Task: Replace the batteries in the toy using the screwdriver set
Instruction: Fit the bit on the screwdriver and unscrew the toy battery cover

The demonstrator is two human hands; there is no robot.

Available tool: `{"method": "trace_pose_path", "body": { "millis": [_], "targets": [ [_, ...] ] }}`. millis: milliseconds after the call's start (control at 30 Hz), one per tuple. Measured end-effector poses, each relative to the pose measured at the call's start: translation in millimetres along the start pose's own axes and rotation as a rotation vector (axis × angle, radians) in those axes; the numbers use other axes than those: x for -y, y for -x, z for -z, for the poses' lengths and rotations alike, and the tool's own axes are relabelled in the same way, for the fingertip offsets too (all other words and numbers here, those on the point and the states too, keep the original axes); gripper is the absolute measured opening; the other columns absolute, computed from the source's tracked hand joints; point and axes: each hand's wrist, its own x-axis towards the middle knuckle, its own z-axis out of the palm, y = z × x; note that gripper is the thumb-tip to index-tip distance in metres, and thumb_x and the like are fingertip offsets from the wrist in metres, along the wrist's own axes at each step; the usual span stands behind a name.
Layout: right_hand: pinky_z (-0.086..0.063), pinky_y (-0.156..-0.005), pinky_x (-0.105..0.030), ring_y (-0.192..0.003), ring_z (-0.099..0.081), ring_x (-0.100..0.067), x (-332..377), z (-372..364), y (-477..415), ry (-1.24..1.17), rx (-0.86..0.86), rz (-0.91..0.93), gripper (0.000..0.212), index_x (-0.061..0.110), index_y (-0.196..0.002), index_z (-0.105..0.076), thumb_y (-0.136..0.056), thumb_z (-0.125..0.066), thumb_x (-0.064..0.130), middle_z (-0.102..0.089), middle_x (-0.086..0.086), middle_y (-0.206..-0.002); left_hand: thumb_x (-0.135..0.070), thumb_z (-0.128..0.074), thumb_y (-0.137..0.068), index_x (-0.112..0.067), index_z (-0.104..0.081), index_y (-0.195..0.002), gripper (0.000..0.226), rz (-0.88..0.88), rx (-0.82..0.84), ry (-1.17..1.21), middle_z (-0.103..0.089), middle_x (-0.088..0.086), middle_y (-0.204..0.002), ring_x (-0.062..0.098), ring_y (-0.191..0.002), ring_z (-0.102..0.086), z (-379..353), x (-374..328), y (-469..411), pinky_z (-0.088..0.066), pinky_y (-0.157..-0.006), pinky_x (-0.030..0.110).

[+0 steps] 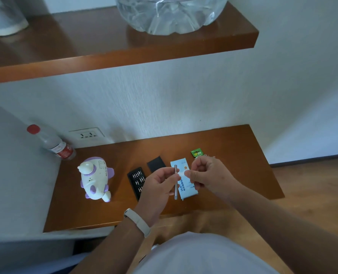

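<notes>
The reference landmark is the blue-and-white printed cardboard box (185,188), which lies flat near the middle of the brown wooden desk (233,153).

1. Left hand (158,187): raised above the desk, just left of the box. Its fingers (165,174) and thumb grip a slim silver metal screwdriver handle (175,168), held roughly upright in front of the box's left edge. A white wristband (138,221) sits on this wrist.
2. Right hand (206,175): raised over the right side of the box. Its fingers are curled narrow, with the thumb pressed to the forefinger. It cannot be told whether anything is pinched between them.
3. Toy: the white-and-purple plastic animal toy (95,178) stands on the desk well left of the box, apart from both hands.
4. Bit tray: a black tray of metal screwdriver bits (136,179) lies between the toy and the box. A flat black lid (156,164) lies just left of the box's far end.
5. Batteries: a green battery pack (196,152) lies just beyond the box's far right corner.
6. A clear plastic bottle with a red cap (52,144) stands far left of the box, against the wall.
</notes>
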Motion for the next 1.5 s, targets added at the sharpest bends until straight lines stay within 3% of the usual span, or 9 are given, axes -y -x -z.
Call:
{"method": "trace_pose_path", "body": {
  "millis": [167,300,600,900,1133,1500],
  "targets": [
    [-0.060,-0.070,-0.023,-0.083,-0.074,-0.021,-3,7,0,-0.170,0.023,-0.011,0.012,0.007,-0.097,-0.062,-0.091,-0.069,0.015,-0.077,-0.003,-0.089,-0.024,-0.063,-0.099,-0.026,-0.072,-0.101,0.010,0.004,-0.001,-0.003,-0.075,-0.006,-0.104,0.004,-0.085,-0.074,-6,-2,-1,-0.056,-0.061,0.018],
    [-0.058,-0.073,-0.021,-0.089,-0.074,-0.019,-6,7,-1,-0.190,0.034,0.004,0.015,0.017,-0.109,-0.067,-0.098,-0.058,0.012,-0.077,-0.001,-0.092,-0.024,-0.063,-0.099,-0.022,-0.073,-0.102,0.011,0.003,-0.003,0.003,-0.077,-0.008,-0.095,0.008,-0.085,-0.075,-10,-5,-3,-0.056,-0.061,0.018],
    [-0.057,-0.069,-0.019,-0.089,-0.074,-0.019,-7,12,-4,-0.244,0.061,-0.008,0.014,0.005,-0.102,-0.063,-0.101,-0.052,0.013,-0.077,-0.004,-0.092,-0.024,-0.063,-0.099,-0.024,-0.073,-0.101,0.010,0.008,-0.016,-0.009,-0.077,-0.007,-0.100,0.006,-0.086,-0.075,-17,-8,-3,-0.056,-0.060,0.017],
    [-0.058,-0.071,-0.022,-0.099,-0.073,-0.021,-9,16,-2,-0.349,0.105,-0.040,0.016,0.009,-0.102,-0.055,-0.101,-0.051,0.024,-0.076,-0.005,-0.103,-0.024,-0.061,-0.099,-0.025,-0.072,-0.103,0.011,0.007,-0.009,-0.011,-0.076,0.000,-0.106,0.008,-0.088,-0.074,-19,-11,1,-0.057,-0.063,0.019],
    [-0.051,-0.079,-0.030,-0.076,-0.059,-0.019,-10,17,2,-0.285,0.006,-0.022,0.014,0.016,-0.091,-0.062,-0.099,-0.056,0.025,-0.068,0.000,-0.079,-0.021,-0.066,-0.097,-0.023,-0.073,-0.098,0.007,0.038,0.017,-0.031,-0.073,-0.002,-0.117,0.021,-0.094,-0.073,-24,-12,10,-0.053,-0.060,0.016],
    [-0.057,-0.082,-0.025,-0.078,-0.068,-0.014,-6,10,8,-0.127,-0.030,0.049,0.014,0.013,-0.096,-0.062,-0.099,-0.054,0.025,-0.071,0.002,-0.081,-0.023,-0.060,-0.100,-0.026,-0.075,-0.097,0.015,0.013,0.064,-0.103,-0.073,-0.004,-0.110,0.021,-0.083,-0.068,-26,-14,20,-0.049,-0.061,0.012]
  ]
}}
